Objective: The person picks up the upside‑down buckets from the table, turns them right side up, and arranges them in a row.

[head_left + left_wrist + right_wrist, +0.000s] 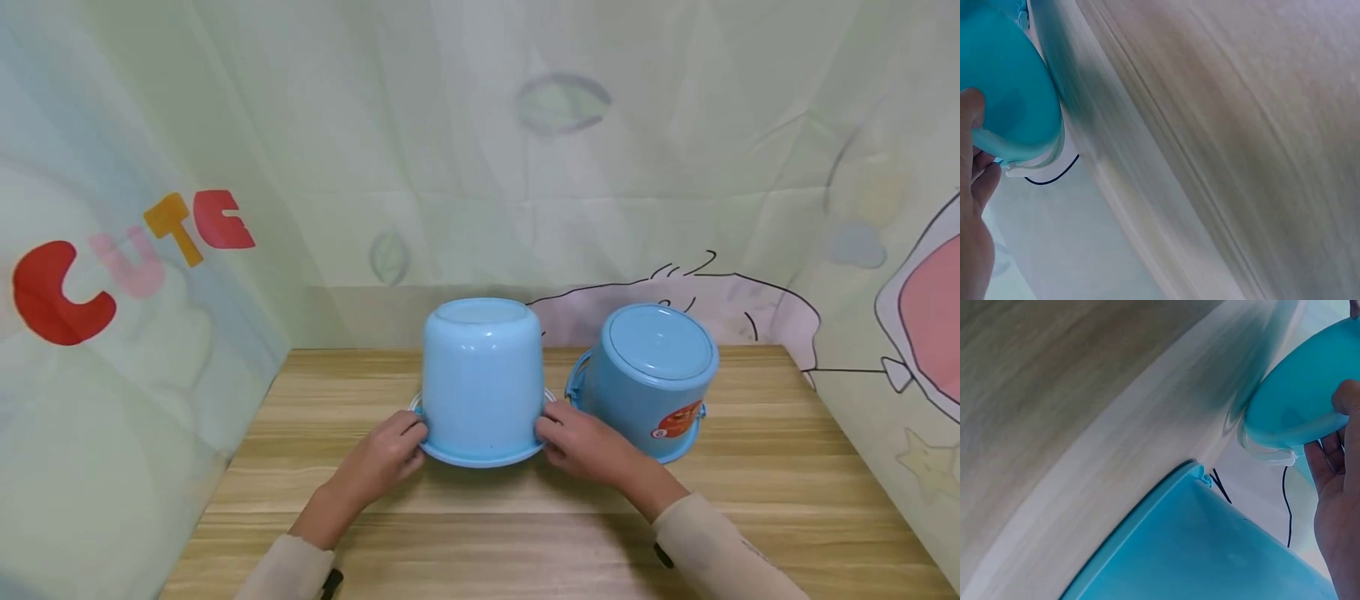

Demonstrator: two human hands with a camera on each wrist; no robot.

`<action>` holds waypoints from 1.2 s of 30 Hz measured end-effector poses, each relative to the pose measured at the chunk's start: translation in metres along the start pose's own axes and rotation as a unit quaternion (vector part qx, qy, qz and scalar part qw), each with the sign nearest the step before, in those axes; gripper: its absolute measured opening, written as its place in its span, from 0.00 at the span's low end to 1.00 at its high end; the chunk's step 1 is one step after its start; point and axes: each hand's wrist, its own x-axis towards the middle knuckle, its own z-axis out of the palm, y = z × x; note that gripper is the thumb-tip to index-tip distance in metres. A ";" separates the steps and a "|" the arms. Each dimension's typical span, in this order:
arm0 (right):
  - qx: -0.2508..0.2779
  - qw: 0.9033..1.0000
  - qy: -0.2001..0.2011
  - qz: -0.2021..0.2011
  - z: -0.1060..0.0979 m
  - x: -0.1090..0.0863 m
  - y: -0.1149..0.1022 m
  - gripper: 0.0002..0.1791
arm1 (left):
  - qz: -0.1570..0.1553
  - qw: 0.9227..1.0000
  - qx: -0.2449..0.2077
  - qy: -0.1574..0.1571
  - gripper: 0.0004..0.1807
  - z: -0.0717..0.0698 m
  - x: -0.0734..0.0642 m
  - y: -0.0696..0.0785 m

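Observation:
A light blue plastic bucket (483, 383) is bottom up over the middle of the table. My left hand (386, 446) grips its rim on the left, and my right hand (581, 442) grips the rim on the opposite side. In the right wrist view the thumb (1347, 397) lies over the rim, with the other fingers curled on the outside. Both wrist views look into the bucket's open mouth, its near side tipped up off the table. A whitish handle (1266, 455) hangs by the rim.
To the right, a darker blue bucket (637, 400) with a red-orange label (677, 419) also stands upside down, close to my right hand. The wood-grain table (480, 542) ends at a printed cloth backdrop (450, 167) that rises behind and on both sides.

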 end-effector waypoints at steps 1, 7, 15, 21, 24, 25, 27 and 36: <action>-0.001 1.000 0.003 -0.005 -0.001 0.000 0.000 0.15 | 0.000 1.000 -0.001 0.004 0.11 -0.001 0.000 0.000; -0.004 1.000 0.014 -0.018 -0.011 0.002 0.000 0.13 | -0.014 1.000 -0.005 0.014 0.13 -0.006 0.004 0.003; -0.008 1.000 0.008 -0.014 -0.022 0.005 0.001 0.03 | -0.033 0.999 0.002 0.028 0.14 -0.011 0.010 0.005; -0.019 0.999 0.027 -0.026 -0.026 0.007 0.000 0.09 | -0.032 0.999 -0.002 0.043 0.14 -0.014 0.013 0.008; -0.020 0.999 0.033 -0.030 -0.029 0.007 0.000 0.10 | -0.032 0.999 -0.004 0.043 0.13 -0.014 0.013 0.009; -0.021 0.999 0.035 -0.032 -0.030 0.007 0.000 0.09 | -0.031 0.999 -0.005 0.045 0.13 -0.014 0.013 0.009; -0.021 0.998 0.039 -0.034 -0.032 0.008 0.000 0.06 | -0.031 0.998 -0.005 0.047 0.12 -0.015 0.014 0.010; -0.023 0.999 0.030 -0.008 -0.042 0.010 -0.002 0.04 | -0.046 0.997 -0.004 0.061 0.10 -0.020 0.018 0.012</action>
